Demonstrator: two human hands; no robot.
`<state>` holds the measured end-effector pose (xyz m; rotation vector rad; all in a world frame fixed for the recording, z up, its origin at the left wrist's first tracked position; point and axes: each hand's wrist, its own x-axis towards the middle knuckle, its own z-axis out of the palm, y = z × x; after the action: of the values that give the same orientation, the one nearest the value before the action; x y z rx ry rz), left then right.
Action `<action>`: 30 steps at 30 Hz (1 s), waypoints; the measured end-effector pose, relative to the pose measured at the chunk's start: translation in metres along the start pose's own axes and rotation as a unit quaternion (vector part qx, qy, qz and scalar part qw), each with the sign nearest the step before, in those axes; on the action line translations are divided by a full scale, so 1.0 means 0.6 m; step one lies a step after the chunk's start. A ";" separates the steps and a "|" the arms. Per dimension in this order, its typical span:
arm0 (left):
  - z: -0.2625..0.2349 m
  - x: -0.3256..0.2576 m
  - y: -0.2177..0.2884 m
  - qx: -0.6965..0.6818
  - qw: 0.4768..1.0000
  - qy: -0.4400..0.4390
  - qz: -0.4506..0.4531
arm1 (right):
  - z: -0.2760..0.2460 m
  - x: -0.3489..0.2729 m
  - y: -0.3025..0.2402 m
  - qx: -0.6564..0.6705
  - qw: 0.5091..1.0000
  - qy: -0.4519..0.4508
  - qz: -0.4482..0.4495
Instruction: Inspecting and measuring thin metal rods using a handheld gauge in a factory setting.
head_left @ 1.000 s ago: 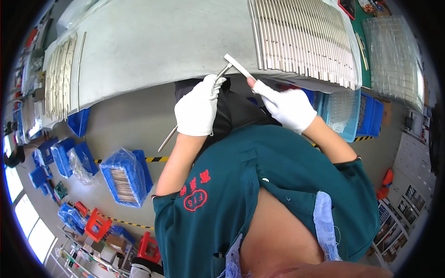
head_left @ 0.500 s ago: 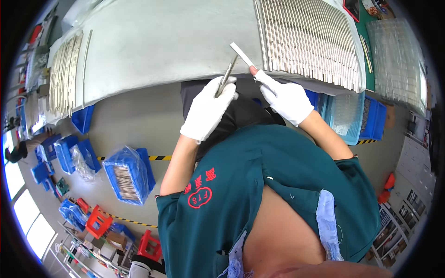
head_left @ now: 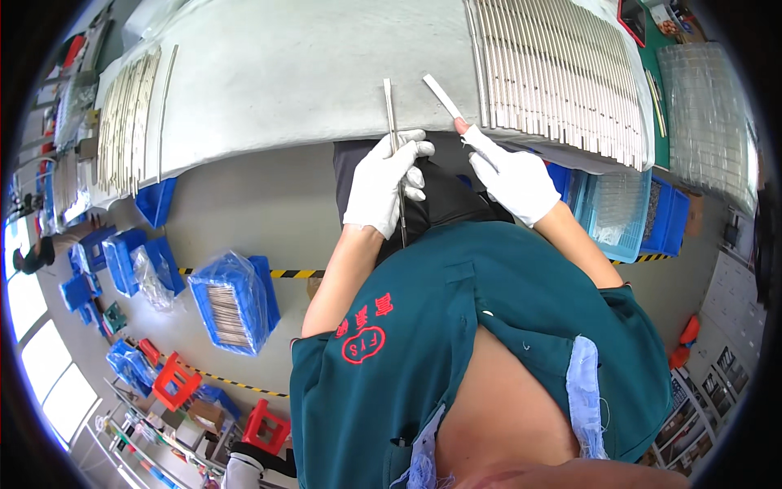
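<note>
My left hand [head_left: 381, 186], in a white glove, is closed around a long slim metal strip [head_left: 390, 107]. The strip points away from me over the table's near edge, and its lower end hangs past my palm. My gloved right hand [head_left: 515, 181], with one bare fingertip showing, pinches a short flat white strip [head_left: 441, 94] that slants up and left. The two strips are apart, their far ends close together. Just beyond my right hand, many metal strips [head_left: 558, 77] lie side by side in a row on the white-covered table [head_left: 301, 77].
More metal strips [head_left: 129, 122] lie at the table's left end. Below the table's right side are a light blue crate [head_left: 623, 244] and a blue bin [head_left: 668, 212]. A plastic-wrapped stack [head_left: 707, 114] stands at far right. Blue bins [head_left: 265, 285] and red stools [head_left: 265, 425] stand on the floor.
The metal strip in my left hand has swung from leaning right, near the white strip, to nearly straight ahead, apart from it. Its lower end now shows. The whole view has shifted slightly.
</note>
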<state>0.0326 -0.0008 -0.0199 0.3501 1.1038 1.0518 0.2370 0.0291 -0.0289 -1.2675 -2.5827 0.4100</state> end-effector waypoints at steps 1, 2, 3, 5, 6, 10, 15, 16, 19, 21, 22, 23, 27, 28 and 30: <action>0.002 0.000 0.000 0.005 1.000 0.006 0.001 | 0.000 0.001 0.000 0.000 1.000 0.000 0.000; 0.004 -0.001 0.000 0.009 1.000 0.012 0.002 | 0.000 0.001 -0.001 -0.003 1.000 -0.007 0.004; 0.005 -0.001 0.000 0.008 1.000 0.012 0.002 | 0.000 0.001 -0.001 -0.005 1.000 -0.013 0.009; 0.008 -0.001 0.000 0.021 0.999 0.028 0.006 | -0.007 0.004 -0.008 -0.006 0.999 -0.030 0.020; 0.009 -0.001 -0.001 0.021 0.999 0.027 0.006 | -0.010 0.005 -0.010 -0.006 0.998 -0.046 0.032; 0.012 -0.001 -0.003 0.031 0.999 0.029 0.013 | -0.006 -0.004 -0.012 0.004 1.000 0.000 0.011; 0.019 -0.003 0.007 0.044 0.997 0.065 -0.016 | -0.008 -0.010 -0.007 -0.041 0.996 -0.075 0.021; 0.013 -0.002 0.001 0.057 0.996 0.064 -0.005 | -0.013 -0.011 -0.009 -0.042 0.996 -0.076 0.021; -0.002 -0.005 0.007 0.060 0.998 0.030 -0.023 | -0.030 -0.006 -0.013 -0.027 0.992 -0.090 0.088; -0.014 -0.011 0.011 0.086 0.995 -0.002 -0.046 | -0.019 -0.019 0.004 -0.027 0.998 -0.051 0.037; -0.016 -0.014 0.015 0.086 0.995 -0.005 -0.046 | -0.022 -0.024 0.005 -0.029 0.998 -0.050 0.040; -0.020 -0.015 0.017 0.098 0.991 -0.015 -0.086 | -0.028 -0.021 0.001 -0.015 0.998 -0.044 0.036; -0.028 -0.014 0.019 0.071 0.988 -0.033 -0.131 | -0.040 -0.020 -0.004 -0.047 0.998 -0.025 -0.042; -0.028 -0.015 0.023 0.051 0.989 -0.040 -0.135 | -0.042 -0.018 -0.005 -0.047 0.998 -0.026 -0.041; -0.027 -0.015 0.022 0.040 0.990 -0.034 -0.134 | -0.046 -0.012 -0.009 -0.038 0.995 -0.085 -0.031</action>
<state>0.0112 -0.0059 -0.0131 0.2900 1.0991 0.7538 0.2465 0.0244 -0.0020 -1.2215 -2.7966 0.4300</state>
